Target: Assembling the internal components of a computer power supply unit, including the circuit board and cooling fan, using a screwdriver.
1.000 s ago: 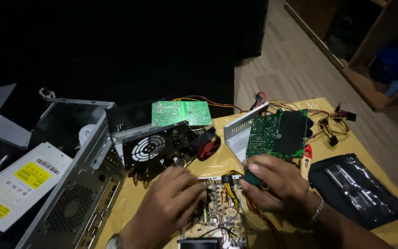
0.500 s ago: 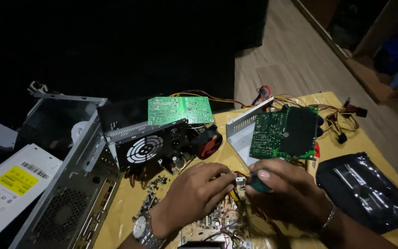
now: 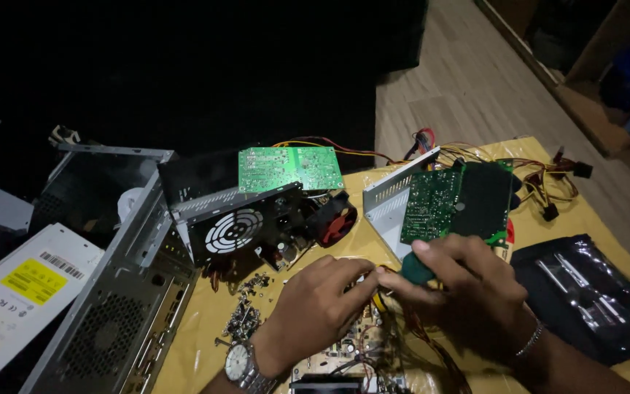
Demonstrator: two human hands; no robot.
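— While the right hand point(image 3: 468, 292) is wrapped around that green-handled tool point(image 3: 415, 268), where is its tip working?

— Down at the circuit board point(image 3: 351, 349) lying on the yellow surface point(image 3: 373, 211), right below both hands. The tip itself is hidden by the fingers, so I can't tell which part it touches.

— And the left hand point(image 3: 315, 306)?

— Curled, fingertips pinched close at the tool's end, just above the board. Whether it grips a small part or only steadies the tip, I can't tell.

— How would you do this well?

— My judgement: keep the tool upright over its spot, press lightly, and let the left fingers guide it so it doesn't slip into the orange wires point(image 3: 432, 350) beside the board.

— The pose?

— Both wrists come up from the lower edge, knuckles turned toward the camera, hands touching. A watch point(image 3: 238, 362) sits on the left wrist, a bracelet point(image 3: 528, 340) on the right. A loose pile of screws point(image 3: 246, 314) lies just left of the left hand.
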